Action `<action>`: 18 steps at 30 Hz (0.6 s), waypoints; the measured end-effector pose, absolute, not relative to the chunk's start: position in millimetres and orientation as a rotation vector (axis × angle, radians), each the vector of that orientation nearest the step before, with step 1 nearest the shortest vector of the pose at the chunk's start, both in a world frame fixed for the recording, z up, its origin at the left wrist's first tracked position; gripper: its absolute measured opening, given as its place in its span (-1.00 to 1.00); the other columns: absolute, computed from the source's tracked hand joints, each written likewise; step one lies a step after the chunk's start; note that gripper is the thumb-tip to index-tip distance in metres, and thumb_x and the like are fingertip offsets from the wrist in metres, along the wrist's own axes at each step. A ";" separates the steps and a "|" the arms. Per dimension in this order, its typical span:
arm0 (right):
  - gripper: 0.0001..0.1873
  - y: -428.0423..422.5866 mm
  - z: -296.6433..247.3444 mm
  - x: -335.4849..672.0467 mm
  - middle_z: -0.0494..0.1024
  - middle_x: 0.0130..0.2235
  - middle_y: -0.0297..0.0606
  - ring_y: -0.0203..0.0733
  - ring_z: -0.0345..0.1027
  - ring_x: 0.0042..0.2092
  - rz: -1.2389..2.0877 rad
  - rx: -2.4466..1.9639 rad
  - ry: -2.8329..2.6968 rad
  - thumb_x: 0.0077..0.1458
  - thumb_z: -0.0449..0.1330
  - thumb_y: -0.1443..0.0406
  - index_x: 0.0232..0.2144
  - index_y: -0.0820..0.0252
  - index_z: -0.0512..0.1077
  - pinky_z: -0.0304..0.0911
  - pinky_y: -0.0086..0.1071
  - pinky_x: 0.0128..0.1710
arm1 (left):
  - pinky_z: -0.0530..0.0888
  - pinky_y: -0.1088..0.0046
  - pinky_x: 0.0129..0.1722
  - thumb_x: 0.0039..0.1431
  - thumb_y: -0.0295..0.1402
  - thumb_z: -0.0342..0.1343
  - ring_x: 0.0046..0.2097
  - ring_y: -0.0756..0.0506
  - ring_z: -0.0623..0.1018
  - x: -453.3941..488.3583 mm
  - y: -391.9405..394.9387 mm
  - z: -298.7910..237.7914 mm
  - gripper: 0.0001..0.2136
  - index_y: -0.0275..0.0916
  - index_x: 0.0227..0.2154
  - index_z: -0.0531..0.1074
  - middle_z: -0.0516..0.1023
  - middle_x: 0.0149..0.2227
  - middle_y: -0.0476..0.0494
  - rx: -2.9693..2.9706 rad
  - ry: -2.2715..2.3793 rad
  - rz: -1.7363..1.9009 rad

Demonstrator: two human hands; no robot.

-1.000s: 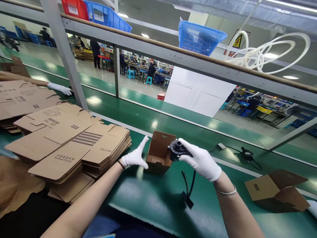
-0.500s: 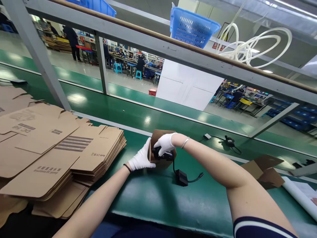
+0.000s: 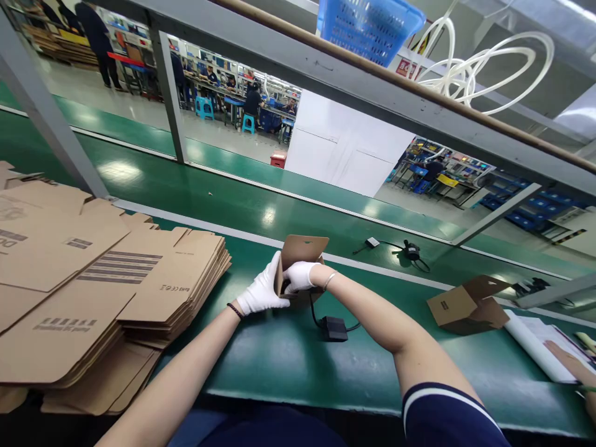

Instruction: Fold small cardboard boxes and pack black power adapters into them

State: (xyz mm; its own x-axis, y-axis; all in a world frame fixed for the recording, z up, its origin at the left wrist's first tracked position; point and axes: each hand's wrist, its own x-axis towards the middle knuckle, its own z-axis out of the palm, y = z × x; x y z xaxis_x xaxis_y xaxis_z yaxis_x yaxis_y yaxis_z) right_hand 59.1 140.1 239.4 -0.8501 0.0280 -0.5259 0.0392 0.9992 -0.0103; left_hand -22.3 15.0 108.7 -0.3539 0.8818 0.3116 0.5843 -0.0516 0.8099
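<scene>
My left hand (image 3: pixel 264 293), in a white glove, grips the left side of a small brown cardboard box (image 3: pixel 305 248). The box stands open on the green table, its flap raised at the back. My right hand (image 3: pixel 300 277), gloved too, reaches into the opening with its fingers bent round a black device, now almost wholly hidden by the hand and the box walls. A black cable (image 3: pixel 312 308) runs out over the near edge of the box. It leads to a small black rectangular block (image 3: pixel 334 329) on the table, just in front.
Flat cardboard boxes (image 3: pixel 161 273) are stacked at the left. Another open box (image 3: pixel 459 307) stands at the right, near papers (image 3: pixel 540 344) and another person's hand (image 3: pixel 570 360). Behind lies a black cabled device (image 3: pixel 411 250). A metal frame carries a blue basket (image 3: pixel 370 28).
My right hand has gone deeper into the box with the black device, which was plainly visible before. The black block has shifted slightly closer to the box. The view has tilted and moved right.
</scene>
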 end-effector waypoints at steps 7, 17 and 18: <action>-0.56 156.1 222.2 192.8 0.56 -0.17 -0.15 -0.06 0.45 -0.17 -0.110 0.758 2.874 0.20 0.08 -0.02 -0.12 0.14 0.50 0.26 -0.30 -0.21 | 0.18 -0.01 0.25 -0.17 -0.28 0.34 0.31 -0.44 0.16 -6.4 -9.2 171.0 -0.02 -0.24 0.31 -0.07 0.13 0.28 -0.42 2.053 2.419 1.026; -0.61 182.8 169.9 259.2 0.56 -0.06 -0.12 -0.01 0.51 -0.20 0.244 1.041 2.926 0.08 0.06 0.39 -0.03 0.13 0.43 0.36 -0.26 -0.31 | 0.34 0.16 -0.17 -0.17 -0.45 0.32 -0.26 -0.29 0.57 22.3 50.8 219.5 -0.82 -0.27 -0.41 0.54 0.59 -0.44 -0.28 2.082 2.283 -0.293; -0.61 193.4 178.5 261.9 0.54 -0.02 -0.09 -0.01 0.50 -0.16 0.346 1.101 3.061 0.13 0.03 0.38 0.01 0.14 0.42 0.38 -0.25 -0.28 | 0.33 0.16 -0.17 -0.15 -0.45 0.30 -0.26 -0.29 0.57 20.5 50.2 216.8 -0.81 -0.26 -0.37 0.56 0.60 -0.43 -0.29 2.094 2.280 -0.298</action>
State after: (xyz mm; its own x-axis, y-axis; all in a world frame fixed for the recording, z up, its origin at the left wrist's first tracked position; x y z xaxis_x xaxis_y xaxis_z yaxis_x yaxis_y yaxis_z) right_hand 261.9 193.4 178.5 -0.7659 0.6135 0.1923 0.6409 0.7521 0.1533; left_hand 20.5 50.2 216.8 -0.0928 0.9839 -0.1525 0.9900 0.0749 -0.1192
